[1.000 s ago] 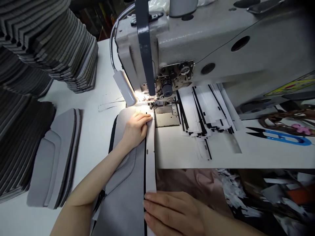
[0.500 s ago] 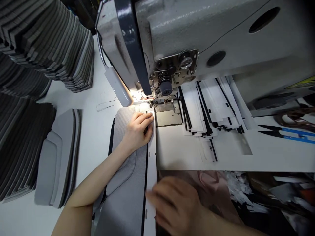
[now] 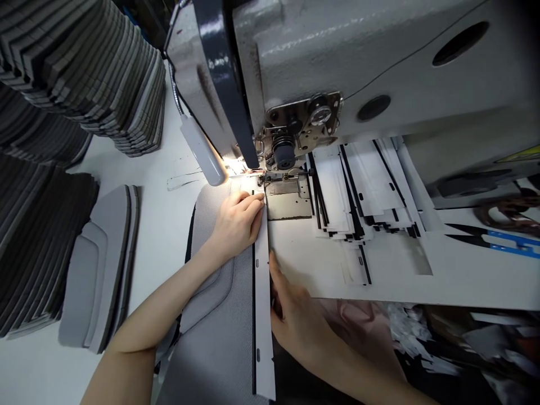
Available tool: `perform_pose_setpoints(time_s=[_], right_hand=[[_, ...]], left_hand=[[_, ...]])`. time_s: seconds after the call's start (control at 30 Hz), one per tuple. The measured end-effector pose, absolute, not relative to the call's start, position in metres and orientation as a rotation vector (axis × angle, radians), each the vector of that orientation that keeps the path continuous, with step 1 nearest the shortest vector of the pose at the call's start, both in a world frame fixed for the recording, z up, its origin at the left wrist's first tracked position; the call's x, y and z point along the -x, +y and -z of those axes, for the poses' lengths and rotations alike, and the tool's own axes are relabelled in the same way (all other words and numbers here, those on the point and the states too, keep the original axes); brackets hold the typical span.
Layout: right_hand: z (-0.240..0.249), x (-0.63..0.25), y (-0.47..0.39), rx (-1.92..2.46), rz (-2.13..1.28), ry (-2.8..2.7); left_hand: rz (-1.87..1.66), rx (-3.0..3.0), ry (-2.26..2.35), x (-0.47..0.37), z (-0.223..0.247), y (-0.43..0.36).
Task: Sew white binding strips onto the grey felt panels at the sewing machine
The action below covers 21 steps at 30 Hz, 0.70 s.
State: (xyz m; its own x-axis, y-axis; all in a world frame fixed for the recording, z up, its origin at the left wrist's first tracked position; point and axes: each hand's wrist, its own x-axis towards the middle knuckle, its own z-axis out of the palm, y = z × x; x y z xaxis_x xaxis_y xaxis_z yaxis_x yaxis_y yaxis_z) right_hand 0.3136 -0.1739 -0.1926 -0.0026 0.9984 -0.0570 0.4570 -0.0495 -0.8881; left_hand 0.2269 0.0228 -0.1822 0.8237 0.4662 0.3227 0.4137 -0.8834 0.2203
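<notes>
A grey padded fabric panel (image 3: 219,343) lies under the sewing machine's needle area (image 3: 260,179), which a lamp lights. Along the panel's right edge runs a long white strip (image 3: 264,315) with a black border and small slots. My left hand (image 3: 238,222) is closed on the strip and panel edge just in front of the presser foot, its fingers together and thumb tucked in. My right hand (image 3: 301,320) is beside the strip's right edge, with the index finger stretched forward and the thumb apart from it. Its other fingers are partly hidden, and nothing shows held in it.
Tall stacks of grey panels (image 3: 101,73) stand at the left, with a few loose panels (image 3: 101,270) beside them. Several white strips with black edges (image 3: 337,185) lie right of the needle. Blue-handled thread snips (image 3: 493,239) rest farther right. Scraps (image 3: 422,332) fill the area below the table edge.
My right hand has moved forward to the strip's right edge, its index finger now stretched out. The strip's near end has shifted slightly right. My left hand stays near the presser foot.
</notes>
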Motion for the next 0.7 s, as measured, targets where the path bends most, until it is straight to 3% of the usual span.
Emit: perform_pose_setpoints(time_s=[0.7], right_hand=[[0.187,-0.326,-0.146,1.660,-1.007,-1.516]], left_hand=[[-0.506,-2.938,0.659,-0.232,0.182,0.036]])
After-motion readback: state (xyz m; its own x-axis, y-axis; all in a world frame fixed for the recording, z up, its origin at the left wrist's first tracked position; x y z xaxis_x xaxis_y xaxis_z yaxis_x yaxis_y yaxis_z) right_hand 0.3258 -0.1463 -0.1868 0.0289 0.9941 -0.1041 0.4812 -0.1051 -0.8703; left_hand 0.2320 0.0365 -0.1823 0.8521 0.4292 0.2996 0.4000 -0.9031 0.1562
